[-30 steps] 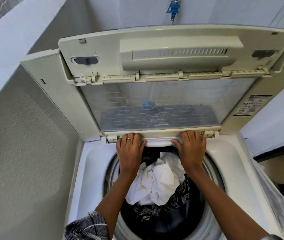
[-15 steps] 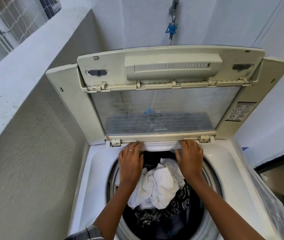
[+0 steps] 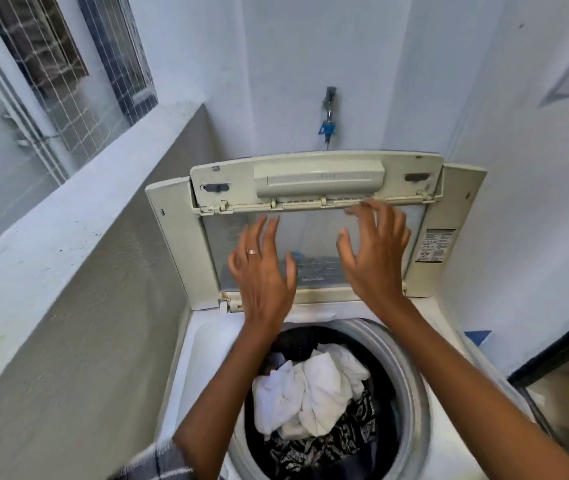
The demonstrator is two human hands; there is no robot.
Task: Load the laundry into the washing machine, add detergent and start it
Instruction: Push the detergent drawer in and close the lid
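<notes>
hands (image 3: pixel 317 265) raised, fingers spread, before the upright lid (image 3: pixel 310 181), grasping nothing.

The single head-worn view looks forward and steeply down, from close above, into the open washing machine (image 3: pixel 206 341) standing against a corner wall (image 3: pixel 310 64).

Both hands are leaving the front edge of the lid (image 3: pixel 314 202), where they were resting. The left hand (image 3: pixel 262 271) and right hand (image 3: pixel 376 258) are now rising with fingers spread, held in front of the lid's clear panel, gripping nothing. The camera view is pulling back from the lid.
</notes>
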